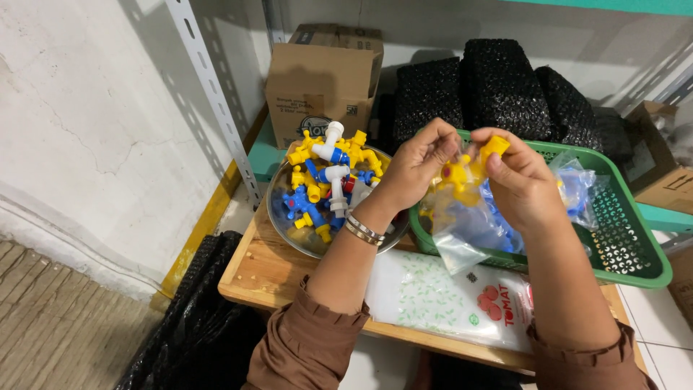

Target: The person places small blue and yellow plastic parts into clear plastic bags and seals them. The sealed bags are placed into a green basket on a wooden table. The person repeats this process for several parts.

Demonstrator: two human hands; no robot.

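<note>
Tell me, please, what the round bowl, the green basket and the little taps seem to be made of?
The bowl looks like metal: grey, with a dull shine along its rim. The green basket looks like moulded plastic, its walls a grid of holes. The taps look like glossy hard plastic in yellow, blue and white, though that is only by their look.

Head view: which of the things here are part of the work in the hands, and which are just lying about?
In use:
left hand and right hand holding a yellow plastic tap at a clear bag
metal bowl of loose taps
green basket with bagged taps

Lying about:
cardboard box
black wrapped bundles
flat printed bags
wooden tray
</note>
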